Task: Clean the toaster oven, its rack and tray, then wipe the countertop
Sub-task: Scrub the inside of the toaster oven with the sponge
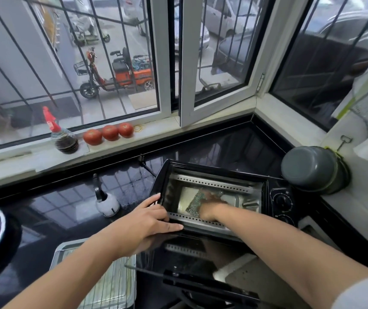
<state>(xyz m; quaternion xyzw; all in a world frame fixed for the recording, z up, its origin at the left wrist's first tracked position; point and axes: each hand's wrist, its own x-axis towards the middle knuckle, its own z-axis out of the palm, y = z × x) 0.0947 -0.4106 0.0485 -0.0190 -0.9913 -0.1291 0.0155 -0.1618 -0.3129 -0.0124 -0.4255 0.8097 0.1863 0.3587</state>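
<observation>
Black glossy worktop (71,210) in a corner beneath barred windows; pale window sill (156,132) running along the back.

Toaster oven (214,197): black, on the worktop at centre right, door (192,262) folded down toward the person, two control knobs on its right panel.

Right hand (212,208): reaching inside the oven cavity, on a green patterned cloth (198,199) lying against the cavity floor. Whether the fingers are curled round the cloth or pressing it flat cannot be told; they are partly hidden.

Left hand (149,221): fingers straight, laid flat on the oven's front left corner, holding nothing.

Tray (67,253): metal, on the worktop at lower left of the oven, partly under the left forearm. Wire rack (111,284): resting in the tray.

Sill items: bottle with red spray cap (62,137), dark liquid inside; three tomatoes (109,132) in a row beside it.

Other worktop items: small white appliance with black handle (106,202), left of the oven; grey pot (312,170), tipped on its side, to the oven's right rear.
</observation>
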